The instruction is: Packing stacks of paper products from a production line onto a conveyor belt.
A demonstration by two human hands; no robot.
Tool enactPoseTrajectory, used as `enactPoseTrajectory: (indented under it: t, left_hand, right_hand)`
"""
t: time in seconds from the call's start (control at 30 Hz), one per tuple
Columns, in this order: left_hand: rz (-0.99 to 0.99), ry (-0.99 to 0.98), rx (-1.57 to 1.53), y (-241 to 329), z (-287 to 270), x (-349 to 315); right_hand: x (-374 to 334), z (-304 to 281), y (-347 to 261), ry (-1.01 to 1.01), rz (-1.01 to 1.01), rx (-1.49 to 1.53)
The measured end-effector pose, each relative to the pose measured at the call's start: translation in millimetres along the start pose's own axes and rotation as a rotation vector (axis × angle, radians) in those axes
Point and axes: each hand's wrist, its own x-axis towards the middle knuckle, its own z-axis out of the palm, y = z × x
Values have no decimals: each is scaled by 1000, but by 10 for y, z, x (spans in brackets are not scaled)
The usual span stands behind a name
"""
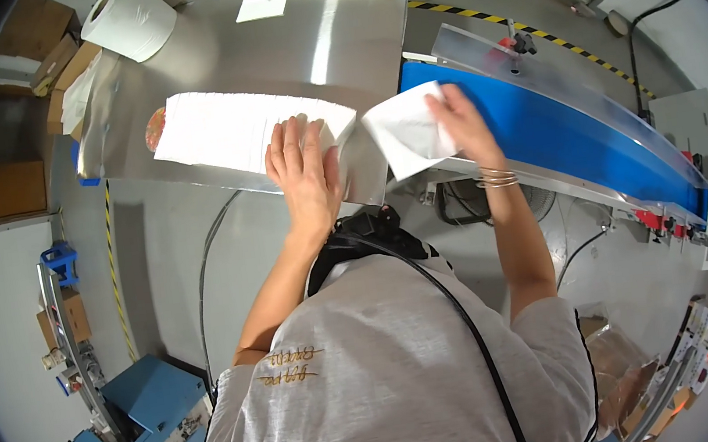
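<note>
We see a row of white sheets [214,128] overlapping along the near edge of the desk [246,57], left of centre in the frame. Our left hand [302,158] lies on the row's right part, palm down, fingers extended, grip open. Our right hand [464,126], right of centre, has its grip closed on the upper right of a white sheet [400,131]. We see that sheet in front of the blue belt's [572,125] left end; can't tell if they touch. Round reddish thing [155,130] shows at the row's left end. We also log a white roll [134,25] upper left and a flat white piece [263,1] on the desk, top centre.
</note>
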Motion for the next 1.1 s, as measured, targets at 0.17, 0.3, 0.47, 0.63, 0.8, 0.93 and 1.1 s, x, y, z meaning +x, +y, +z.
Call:
enactPoseTrajectory:
  t: [0.17, 0.3, 0.47, 0.63, 0.8, 0.93, 1.1]
  left_hand:
    - [32, 22, 8, -46, -3, -1]
    - [54, 20, -16, -37, 18, -3]
    - [101, -31, -28, -76, -34, -14]
    - [11, -68, -18, -4, -126, 26]
    - [17, -25, 20, -183, -76, 19]
    - [49, 20, -2, -157, -72, 43]
    - [51, -9, -30, -189, -83, 1]
  right_hand:
    - [-13, -872, 203, 614, 171, -572]
    - [-225, -713, -223, 811, -106, -1338]
    - [-121, 339, -651, -208, -245, -406]
    - [84, 576, -353, -345, -321, -347]
    - [31, -187, -105, 399, 74, -280]
    - [-33, -919, 239, 701, 180, -936]
    - [-137, 22, -563, 190, -391, -825]
